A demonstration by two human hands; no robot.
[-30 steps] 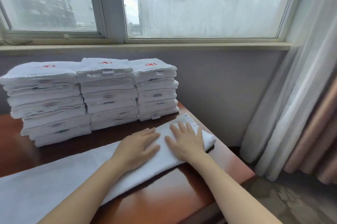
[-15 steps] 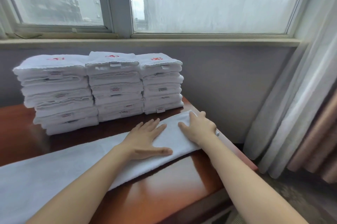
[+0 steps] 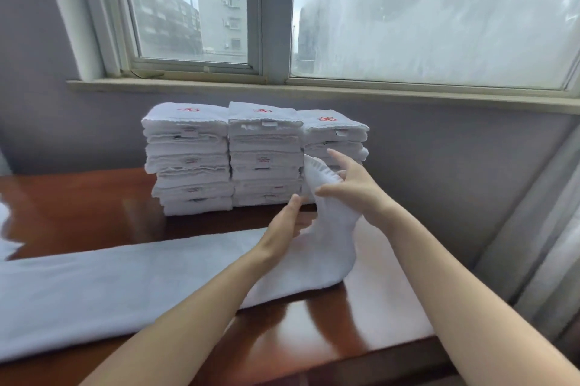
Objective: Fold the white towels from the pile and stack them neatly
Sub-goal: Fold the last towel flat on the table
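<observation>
Long white terry towel [image 3: 125,285] lies left-right; right hand [image 3: 354,187] pinches its raised right end, left hand [image 3: 282,225] straight-fingered just beside.

A room in a hotel or similar lodging, it seems; three stacks of identical folded white towels [image 3: 188,159] bear the same red embroidered emblem [image 3: 327,118]; they sit on a polished wooden table [image 3: 314,323] under a window [image 3: 423,8] facing apartment blocks [image 3: 219,2]; pale curtains [image 3: 549,244] hang at the right.

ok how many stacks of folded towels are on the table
3, side by side at the back of the table: left stack, middle stack, right stack, partly hidden by the right hand holding up the towel. Any behind them would be hidden.
</observation>
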